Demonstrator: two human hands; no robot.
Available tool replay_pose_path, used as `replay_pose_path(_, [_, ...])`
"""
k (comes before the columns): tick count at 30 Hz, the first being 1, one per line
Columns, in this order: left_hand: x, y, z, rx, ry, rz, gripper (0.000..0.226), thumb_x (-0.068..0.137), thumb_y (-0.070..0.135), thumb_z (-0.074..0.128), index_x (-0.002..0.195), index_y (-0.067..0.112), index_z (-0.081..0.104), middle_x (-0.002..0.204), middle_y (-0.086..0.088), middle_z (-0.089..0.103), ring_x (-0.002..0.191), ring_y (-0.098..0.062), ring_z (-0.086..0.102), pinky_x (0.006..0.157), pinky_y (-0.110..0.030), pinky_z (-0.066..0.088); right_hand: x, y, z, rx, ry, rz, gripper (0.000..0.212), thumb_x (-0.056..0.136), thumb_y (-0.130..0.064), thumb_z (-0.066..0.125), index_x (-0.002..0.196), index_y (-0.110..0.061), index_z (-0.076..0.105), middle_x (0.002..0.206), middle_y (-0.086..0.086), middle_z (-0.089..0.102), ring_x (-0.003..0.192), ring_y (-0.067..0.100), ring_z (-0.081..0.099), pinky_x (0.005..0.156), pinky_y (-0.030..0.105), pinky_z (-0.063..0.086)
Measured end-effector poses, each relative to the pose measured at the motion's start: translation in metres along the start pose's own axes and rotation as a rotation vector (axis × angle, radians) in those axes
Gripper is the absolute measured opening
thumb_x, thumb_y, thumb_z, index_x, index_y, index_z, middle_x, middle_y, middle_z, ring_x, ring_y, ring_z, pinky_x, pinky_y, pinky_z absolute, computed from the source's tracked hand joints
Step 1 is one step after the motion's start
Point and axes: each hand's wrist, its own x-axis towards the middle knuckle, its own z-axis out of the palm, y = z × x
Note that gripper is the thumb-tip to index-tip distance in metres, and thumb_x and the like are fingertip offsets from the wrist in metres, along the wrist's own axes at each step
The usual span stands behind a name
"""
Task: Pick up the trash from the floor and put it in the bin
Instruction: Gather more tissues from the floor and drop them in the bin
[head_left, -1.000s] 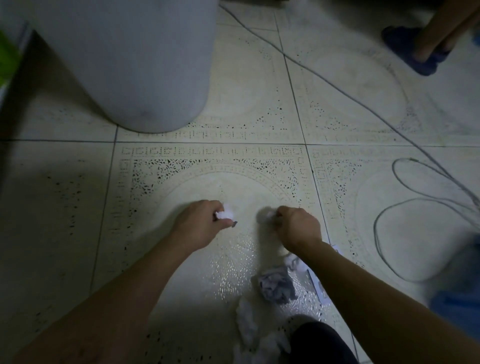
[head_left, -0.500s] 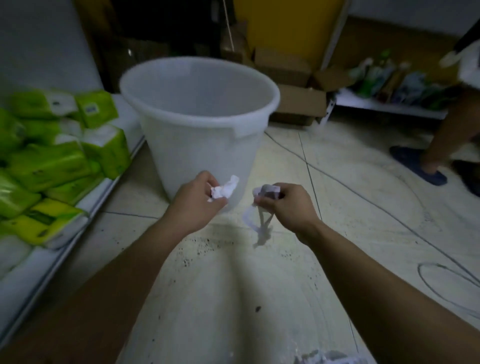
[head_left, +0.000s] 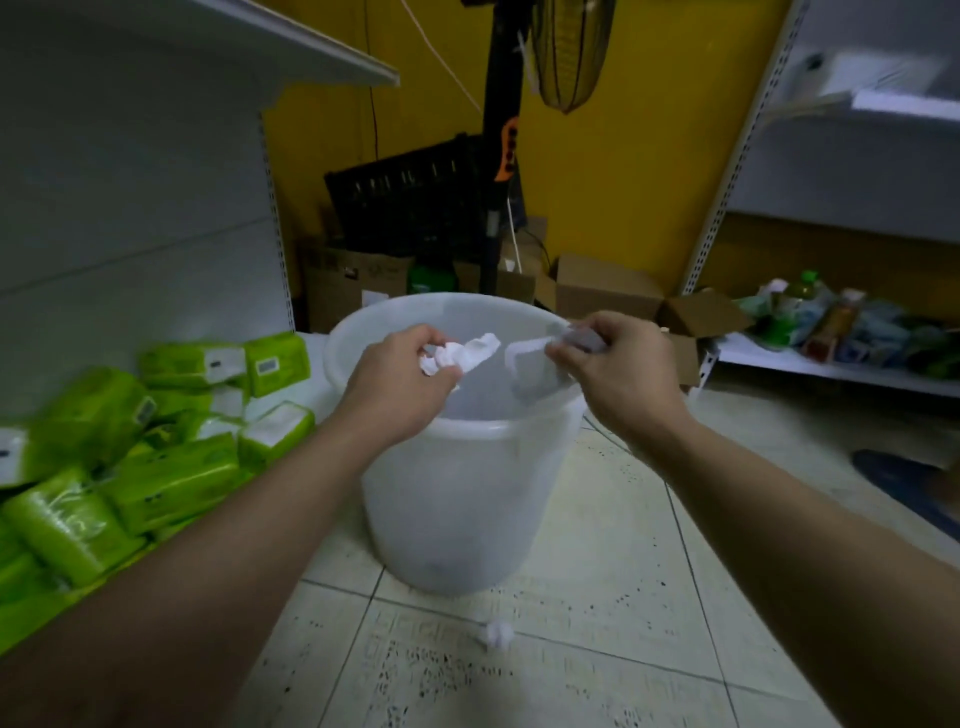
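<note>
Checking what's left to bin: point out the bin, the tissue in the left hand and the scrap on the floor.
bin (head_left: 467, 519), head view, front wall.
tissue (head_left: 470, 352), head view, the free white end.
floor scrap (head_left: 497, 635), head view, its middle.

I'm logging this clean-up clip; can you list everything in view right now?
bin: one, translucent white, centre of floor
paper wad: one, white, held over bin's mouth
grey scrap: one, grey with white strip, held at bin's rim
paper ball: one, white, on floor before bin
tissue packs: many, green, stacked at left
cardboard boxes: several, brown, behind bin
crate: one, black, at back
fan: one, dark, at back
slipper: one, dark blue, far right
left hand: one, grips paper wad
right hand: one, pinches grey scrap
</note>
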Motion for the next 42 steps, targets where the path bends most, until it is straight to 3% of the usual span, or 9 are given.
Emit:
replay_pose_path(3, [0.007, -0.002, 0.019, 0.091, -0.013, -0.057, 0.041, 0.086, 0.028, 0.063, 0.126, 0.025, 0.056, 0.117, -0.002, 0.066, 0.097, -0.024, 0.061, 0.079, -0.033, 0.051, 0.002, 0.03, 0.02, -0.024, 0.02, 0.089, 0.046, 0.085, -0.025, 0.071, 0.128, -0.025, 0.057, 0.121, 0.001, 0.063, 0.096, 0.014, 0.062, 0.082, 0.043, 0.058])
replay_pose_path(8, [0.002, -0.009, 0.039, 0.236, -0.035, -0.069, 0.049, 0.087, 0.037, 0.058, 0.134, 0.027, 0.049, 0.123, -0.003, 0.064, 0.112, -0.028, 0.056, 0.104, -0.044, 0.038, 0.002, 0.064, 0.035, -0.274, -0.118, 0.117, 0.089, 0.073, -0.036, 0.08, 0.147, -0.029, 0.031, 0.139, 0.003, 0.05, 0.112, 0.024, 0.058, 0.083, 0.045, 0.054])
replay_pose_path(12, [-0.025, -0.01, 0.044, 0.22, 0.072, 0.061, 0.032, 0.086, 0.032, 0.057, 0.116, 0.022, 0.063, 0.117, -0.008, 0.063, 0.111, -0.03, 0.052, 0.107, -0.046, 0.033, -0.001, 0.07, 0.024, -0.302, -0.114, 0.106, 0.087, 0.073, -0.036, 0.08, 0.146, -0.029, 0.032, 0.143, 0.007, 0.043, 0.112, 0.026, 0.057, 0.086, 0.045, 0.052])
replay_pose_path(15, [-0.06, -0.007, 0.045, 0.197, 0.14, 0.201, 0.022, 0.082, 0.03, 0.058, 0.101, 0.02, 0.065, 0.106, -0.004, 0.06, 0.106, -0.028, 0.049, 0.097, -0.042, 0.037, -0.015, 0.074, 0.011, -0.402, -0.262, 0.085, 0.082, 0.074, -0.032, 0.08, 0.143, -0.027, 0.037, 0.141, 0.007, 0.044, 0.105, 0.023, 0.058, 0.086, 0.043, 0.053])
replay_pose_path(18, [-0.101, -0.009, 0.056, 0.264, 0.133, 0.288, 0.018, 0.079, 0.032, 0.061, 0.094, 0.024, 0.064, 0.102, 0.0, 0.056, 0.106, -0.023, 0.043, 0.093, -0.04, 0.033, -0.028, 0.074, -0.008, -0.479, -0.453, 0.068, 0.069, 0.077, -0.029, 0.078, 0.137, -0.026, 0.045, 0.136, 0.004, 0.052, 0.097, 0.016, 0.056, 0.073, 0.029, 0.05])
replay_pose_path(20, [-0.125, -0.012, 0.066, 0.261, 0.049, 0.269, 0.018, 0.08, 0.035, 0.062, 0.096, 0.027, 0.063, 0.102, 0.003, 0.056, 0.106, -0.02, 0.042, 0.091, -0.037, 0.03, -0.039, 0.076, -0.019, -0.534, -0.539, 0.084, 0.066, 0.079, -0.031, 0.076, 0.137, -0.024, 0.045, 0.134, 0.004, 0.054, 0.097, 0.015, 0.055, 0.074, 0.028, 0.047])
replay_pose_path(25, [-0.162, -0.023, 0.098, 0.131, -0.264, 0.102, 0.032, 0.083, 0.034, 0.063, 0.114, 0.025, 0.06, 0.116, 0.004, 0.059, 0.114, -0.018, 0.044, 0.098, -0.035, 0.035, -0.085, 0.096, -0.037, -0.814, -0.809, 0.019, 0.08, 0.08, -0.039, 0.073, 0.147, -0.025, 0.03, 0.147, 0.008, 0.04, 0.129, 0.027, 0.044, 0.105, 0.041, 0.039])
replay_pose_path(32, [-0.184, -0.048, 0.136, 0.216, -0.609, -0.077, 0.06, 0.083, 0.038, 0.065, 0.136, 0.021, 0.043, 0.141, -0.003, 0.047, 0.129, -0.023, 0.04, 0.104, -0.036, 0.037, -0.127, 0.115, -0.105, -0.9, -0.841, -0.135, 0.071, 0.081, -0.048, 0.068, 0.142, -0.033, 0.035, 0.141, -0.001, 0.046, 0.117, 0.018, 0.053, 0.097, 0.036, 0.047])
replay_pose_path(42, [-0.212, -0.079, 0.197, 0.376, -0.886, -0.117, 0.084, 0.081, 0.032, 0.067, 0.15, 0.016, 0.021, 0.159, -0.005, 0.019, 0.145, -0.025, 0.018, 0.116, -0.045, 0.022, -0.253, 0.246, -0.064, -0.588, -0.869, 0.085, 0.079, 0.081, -0.055, 0.064, 0.148, -0.03, 0.029, 0.149, 0.0, 0.037, 0.129, 0.021, 0.042, 0.1, 0.034, 0.041])
